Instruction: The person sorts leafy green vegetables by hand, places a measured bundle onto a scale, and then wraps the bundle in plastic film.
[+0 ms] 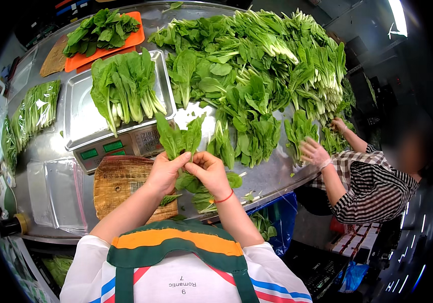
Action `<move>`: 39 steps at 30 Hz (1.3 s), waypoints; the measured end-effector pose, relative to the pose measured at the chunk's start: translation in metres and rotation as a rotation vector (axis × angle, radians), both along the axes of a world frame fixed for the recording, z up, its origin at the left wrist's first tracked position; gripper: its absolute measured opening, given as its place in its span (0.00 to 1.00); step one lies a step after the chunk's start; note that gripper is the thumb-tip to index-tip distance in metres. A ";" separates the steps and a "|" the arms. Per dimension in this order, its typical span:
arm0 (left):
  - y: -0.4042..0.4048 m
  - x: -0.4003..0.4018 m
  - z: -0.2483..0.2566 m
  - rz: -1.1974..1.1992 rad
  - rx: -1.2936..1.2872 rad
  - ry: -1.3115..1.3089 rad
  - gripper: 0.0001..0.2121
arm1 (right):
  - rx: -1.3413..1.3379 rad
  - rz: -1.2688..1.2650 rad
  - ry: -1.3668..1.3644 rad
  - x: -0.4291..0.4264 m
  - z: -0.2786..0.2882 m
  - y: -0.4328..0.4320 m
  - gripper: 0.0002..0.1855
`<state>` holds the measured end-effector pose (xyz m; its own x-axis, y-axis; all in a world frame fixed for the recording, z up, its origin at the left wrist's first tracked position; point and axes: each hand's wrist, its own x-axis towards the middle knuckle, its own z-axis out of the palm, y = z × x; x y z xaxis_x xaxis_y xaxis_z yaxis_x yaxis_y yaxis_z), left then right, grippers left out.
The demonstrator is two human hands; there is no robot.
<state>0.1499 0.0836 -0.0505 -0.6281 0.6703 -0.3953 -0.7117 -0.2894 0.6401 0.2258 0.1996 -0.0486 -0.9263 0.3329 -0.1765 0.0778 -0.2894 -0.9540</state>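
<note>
Between them, my left hand [168, 172] and my right hand [209, 174] pinch a small leafy green plant [180, 138] by its stem end, fingertips nearly touching, its leaves pointing away from me. Just beyond, a metal tray [78, 110] on a digital scale [104, 148] carries a bunch of leafy greens [125, 87]. A big heap of the same greens [254, 57] covers the far right of the metal table [273, 178]. Loose leaves and stalks [203, 199] lie under my right hand. A brown printed sheet [121, 185] lies partly beneath my left forearm.
Clear plastic bags [59, 193] lie at the left, with bagged greens [36, 113] behind them. An orange tray [135, 36] of greens stands at the back left. At the right, a co-worker's gloved hand [315, 153] is by the heap. A blue plastic liner [286, 223] hangs below the table edge.
</note>
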 end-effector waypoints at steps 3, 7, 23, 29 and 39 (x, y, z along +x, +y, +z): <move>-0.004 0.000 0.005 0.006 0.003 -0.022 0.12 | -0.059 0.025 -0.102 0.001 0.000 0.004 0.05; -0.006 0.000 -0.001 0.005 0.024 -0.029 0.11 | -0.080 -0.016 -0.062 0.001 -0.007 0.002 0.06; -0.006 -0.009 0.002 -0.126 -0.071 0.202 0.11 | 0.336 -0.017 -0.029 -0.001 0.002 0.006 0.04; -0.004 -0.001 0.006 0.118 0.091 0.091 0.10 | 0.633 -0.066 -0.190 -0.015 -0.013 0.031 0.07; -0.013 -0.002 0.017 -0.025 -0.105 0.063 0.11 | 1.398 -0.160 -0.460 -0.070 -0.029 0.102 0.11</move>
<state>0.1479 0.0706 -0.0340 -0.6376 0.6431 -0.4242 -0.6750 -0.2008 0.7100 0.1559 0.3016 -0.0775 -0.8169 0.5671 0.1048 0.5002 0.7872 -0.3607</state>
